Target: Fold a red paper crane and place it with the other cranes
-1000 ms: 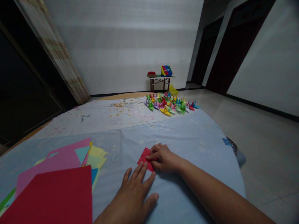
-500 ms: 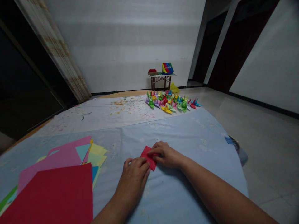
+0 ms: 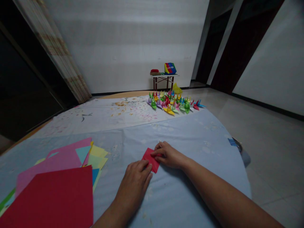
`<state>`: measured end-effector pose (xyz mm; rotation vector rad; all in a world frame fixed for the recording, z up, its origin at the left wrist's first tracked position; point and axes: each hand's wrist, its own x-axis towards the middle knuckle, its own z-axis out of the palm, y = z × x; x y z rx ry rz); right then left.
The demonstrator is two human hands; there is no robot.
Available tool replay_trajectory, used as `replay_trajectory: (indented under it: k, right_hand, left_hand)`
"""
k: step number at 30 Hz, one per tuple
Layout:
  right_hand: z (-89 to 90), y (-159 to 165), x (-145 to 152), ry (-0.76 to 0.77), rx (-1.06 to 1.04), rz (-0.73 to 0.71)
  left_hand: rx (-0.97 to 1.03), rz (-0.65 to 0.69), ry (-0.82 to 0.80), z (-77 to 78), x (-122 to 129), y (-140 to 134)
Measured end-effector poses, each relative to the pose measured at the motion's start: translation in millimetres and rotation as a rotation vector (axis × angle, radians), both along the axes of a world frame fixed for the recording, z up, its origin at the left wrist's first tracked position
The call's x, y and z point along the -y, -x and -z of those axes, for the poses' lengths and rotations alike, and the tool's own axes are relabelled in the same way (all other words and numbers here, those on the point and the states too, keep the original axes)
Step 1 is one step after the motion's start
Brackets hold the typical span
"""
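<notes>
A small folded piece of red origami paper (image 3: 149,155) lies on the blue tablecloth between my hands. My left hand (image 3: 137,172) rests on its lower left edge, fingertips pressing it to the cloth. From the right, my right hand (image 3: 167,155) has thumb and fingers closed at the paper's right side, pinching or pressing a fold there. The fingers partly hide the paper, so the exact fold is hard to make out.
At the left lies a stack of coloured sheets, a large red sheet (image 3: 54,196) and a pink sheet (image 3: 68,155) among them. Several folded paper cranes (image 3: 168,103) crowd the table's far right. A small side table (image 3: 163,76) stands by the wall.
The hands and paper keep nearly the same place. My right hand's fingers have shifted slightly on the paper's right side; the whole view has tilted a little.
</notes>
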<state>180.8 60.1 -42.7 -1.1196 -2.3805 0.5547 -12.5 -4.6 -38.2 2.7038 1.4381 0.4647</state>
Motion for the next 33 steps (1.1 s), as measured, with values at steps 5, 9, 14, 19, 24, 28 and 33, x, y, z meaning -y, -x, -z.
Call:
replay_trajectory:
  k: [5,9,14,19,24,28,33]
  right_hand:
    - [3.8,-1,-2,-0.001,-0.008,0.002]
    - [2.1,-1,-1,0.002,-0.022,0.009]
    - [-0.6,0,-1,0.055,-0.046,0.029]
    - [0.0,4,-4,0.074,-0.091,0.086]
    - [4.3,10,-7,0.049,-0.091,0.14]
    - [7.1,13,-7,0.025,-0.075,0.17]
    - [6.6,15,-6,0.005,-0.044,0.197]
  left_hand:
    - [-0.006,0.008,-0.027,-0.7,-1,1]
    - [-0.009,0.036,-0.052,-0.1,-2,1]
    - [-0.017,0.036,-0.052,-2.0,-1,-1]
    - [0.011,0.038,-0.016,-6.8,0,-3]
    - [0.043,0.056,0.059,-7.9,-1,-4]
    - [0.066,0.067,0.075,-8.1,-2,-4]
    - [0.085,0.062,0.105,-10.6,-3,-4]
